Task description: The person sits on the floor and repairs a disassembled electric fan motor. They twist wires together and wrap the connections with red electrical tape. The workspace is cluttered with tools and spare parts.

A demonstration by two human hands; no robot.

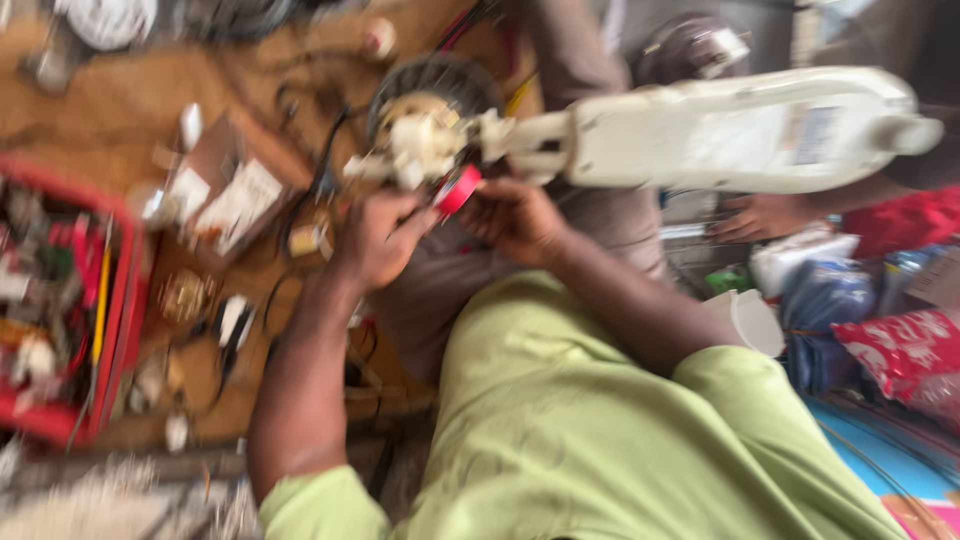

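A red roll of tape [459,188] sits between the two hands, just below the cream motor head [420,140] of a white fan body [740,130] lying across the person's lap. The right hand [515,215] closes its fingers on the roll from the right. The left hand [380,238] is curled just left of the roll; blur hides whether it grips anything. Far left stands a red tray [125,300] of parts on a brown table [130,100]. Another person's hand [760,215] rests to the right.
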